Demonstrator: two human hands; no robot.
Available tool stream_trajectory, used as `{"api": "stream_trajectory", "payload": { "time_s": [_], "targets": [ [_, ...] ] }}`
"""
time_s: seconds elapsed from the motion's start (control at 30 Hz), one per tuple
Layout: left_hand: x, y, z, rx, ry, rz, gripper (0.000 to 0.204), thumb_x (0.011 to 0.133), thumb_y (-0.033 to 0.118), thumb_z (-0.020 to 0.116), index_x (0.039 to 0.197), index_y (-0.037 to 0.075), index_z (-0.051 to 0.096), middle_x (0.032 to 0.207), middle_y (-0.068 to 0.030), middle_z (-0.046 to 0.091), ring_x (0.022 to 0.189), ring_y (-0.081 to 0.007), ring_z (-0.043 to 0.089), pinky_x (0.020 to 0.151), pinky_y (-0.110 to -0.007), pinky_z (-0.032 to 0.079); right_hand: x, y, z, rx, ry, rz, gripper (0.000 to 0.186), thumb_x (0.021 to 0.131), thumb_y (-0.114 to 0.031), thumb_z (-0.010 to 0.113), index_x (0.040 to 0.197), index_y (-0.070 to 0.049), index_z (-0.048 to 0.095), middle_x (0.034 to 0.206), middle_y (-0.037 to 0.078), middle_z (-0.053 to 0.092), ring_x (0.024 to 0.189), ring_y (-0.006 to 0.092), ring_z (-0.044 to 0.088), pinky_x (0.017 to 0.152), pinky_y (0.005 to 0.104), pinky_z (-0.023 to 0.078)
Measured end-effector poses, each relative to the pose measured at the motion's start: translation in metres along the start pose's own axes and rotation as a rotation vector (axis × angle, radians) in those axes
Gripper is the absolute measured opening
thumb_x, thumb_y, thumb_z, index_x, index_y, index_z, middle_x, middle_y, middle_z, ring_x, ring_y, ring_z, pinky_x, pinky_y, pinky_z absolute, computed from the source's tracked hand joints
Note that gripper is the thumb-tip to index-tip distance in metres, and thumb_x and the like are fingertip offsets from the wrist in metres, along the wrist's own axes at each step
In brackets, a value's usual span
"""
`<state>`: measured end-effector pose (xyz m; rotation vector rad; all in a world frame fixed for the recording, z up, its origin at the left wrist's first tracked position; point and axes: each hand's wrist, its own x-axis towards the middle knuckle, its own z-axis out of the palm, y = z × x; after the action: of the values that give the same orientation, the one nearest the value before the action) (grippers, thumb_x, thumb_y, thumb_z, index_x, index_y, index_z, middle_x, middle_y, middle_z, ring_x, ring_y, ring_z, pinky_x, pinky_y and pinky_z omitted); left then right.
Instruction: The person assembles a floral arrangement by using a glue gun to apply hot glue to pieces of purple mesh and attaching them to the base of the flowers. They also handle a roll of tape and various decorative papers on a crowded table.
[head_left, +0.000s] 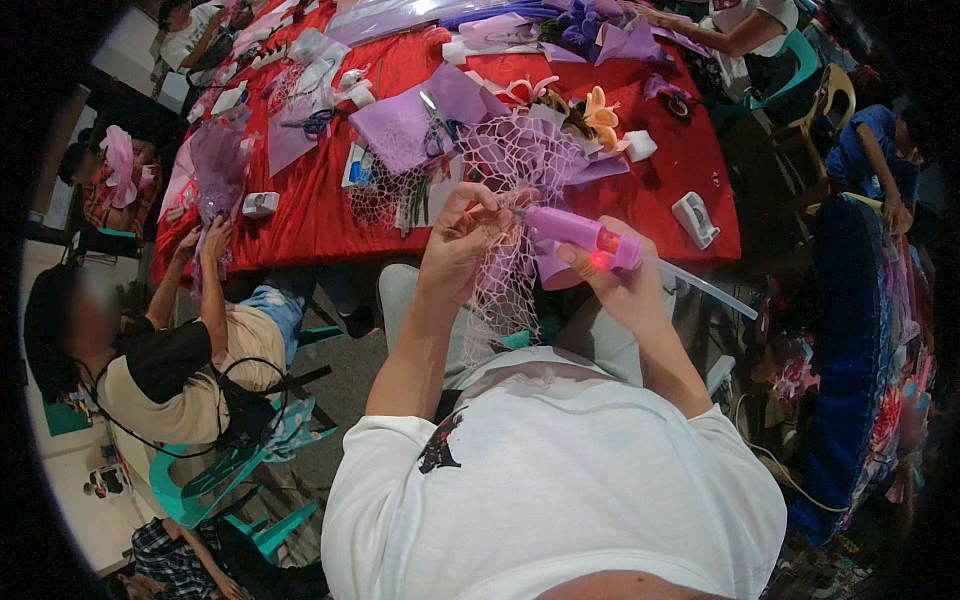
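Note:
My right hand (630, 283) is wrapped round a pink glue gun (570, 230) with a lit red light and a pale glue stick (710, 290) poking out of its back end. Its nozzle points left, at the fingers of my left hand (465, 235). Those fingers pinch the edge of a pale pink open-mesh net wrap (508, 290), which hangs down over my lap and spreads up over the table edge. Purple wrapping paper (555, 265) shows behind the net. Exactly where the nozzle meets the net is hard to make out.
A red-covered table (690, 160) holds scissors (435, 125), purple sheets (390, 125), orange flowers (600, 115) and a white holder (695, 220). To the left, a seated person (170, 360) handles a purple bouquet (218, 165). Others sit around; a blue-draped table (835, 370) stands at right.

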<state>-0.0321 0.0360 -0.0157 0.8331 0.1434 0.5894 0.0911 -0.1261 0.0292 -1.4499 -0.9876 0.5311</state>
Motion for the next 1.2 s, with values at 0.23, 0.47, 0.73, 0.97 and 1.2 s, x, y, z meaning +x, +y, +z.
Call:
{"api": "stream_trajectory", "payload": {
  "time_s": [0.23, 0.47, 0.73, 0.97, 1.2],
  "targets": [
    [0.002, 0.000, 0.000, -0.015, 0.126, -0.096, 0.017, 0.085, 0.004, 0.068, 0.097, 0.005, 0.056, 0.099, -0.0097, 0.064, 0.083, -0.0120, 0.061, 0.072, -0.025, 0.050, 0.002, 0.002, -0.005, -0.093, -0.017, -0.062, 0.023, 0.079, -0.014, 0.077, 0.081, 0.002, 0.061, 0.071, 0.006, 0.055, 0.063, 0.0135, 0.057, 0.055, 0.0272, 0.045],
    [0.003, -0.011, -0.012, -0.051, 0.092, 0.024, 0.013, 0.085, 0.002, 0.068, 0.095, 0.005, 0.061, 0.093, -0.0057, 0.064, 0.078, -0.0112, 0.063, 0.070, -0.025, 0.054, 0.005, 0.013, -0.011, -0.243, -0.036, -0.172, 0.023, 0.079, -0.016, 0.077, 0.087, 0.000, 0.063, 0.076, 0.005, 0.058, 0.071, 0.0137, 0.056, 0.063, 0.0272, 0.043],
    [0.003, -0.009, -0.020, -0.135, 0.150, 0.074, 0.016, 0.084, -0.003, 0.067, 0.097, 0.003, 0.064, 0.092, -0.0068, 0.067, 0.081, -0.0120, 0.064, 0.071, -0.024, 0.052, 0.005, 0.003, -0.030, -0.015, 0.098, 0.105, 0.023, 0.077, -0.015, 0.078, 0.088, -0.002, 0.064, 0.079, 0.003, 0.062, 0.073, 0.0111, 0.058, 0.064, 0.0259, 0.045],
    [0.005, -0.020, -0.003, -0.070, 0.147, 0.093, 0.017, 0.083, -0.003, 0.068, 0.099, 0.002, 0.064, 0.090, -0.0071, 0.068, 0.080, -0.0133, 0.064, 0.072, -0.025, 0.053, 0.012, 0.014, -0.022, 0.108, 0.179, 0.330, 0.027, 0.079, -0.024, 0.076, 0.093, -0.003, 0.067, 0.076, 0.000, 0.061, 0.070, 0.0072, 0.055, 0.061, 0.0227, 0.043],
    [0.005, -0.033, 0.016, -0.071, 0.124, 0.017, 0.017, 0.083, -0.005, 0.067, 0.099, 0.000, 0.065, 0.089, -0.0084, 0.068, 0.079, -0.0153, 0.065, 0.072, -0.028, 0.054, 0.012, 0.032, -0.007, 0.154, 0.213, 0.233, 0.028, 0.079, -0.022, 0.076, 0.099, -0.007, 0.064, 0.073, -0.004, 0.058, 0.059, 0.0029, 0.048, 0.051, 0.0190, 0.035]
  ]
}}
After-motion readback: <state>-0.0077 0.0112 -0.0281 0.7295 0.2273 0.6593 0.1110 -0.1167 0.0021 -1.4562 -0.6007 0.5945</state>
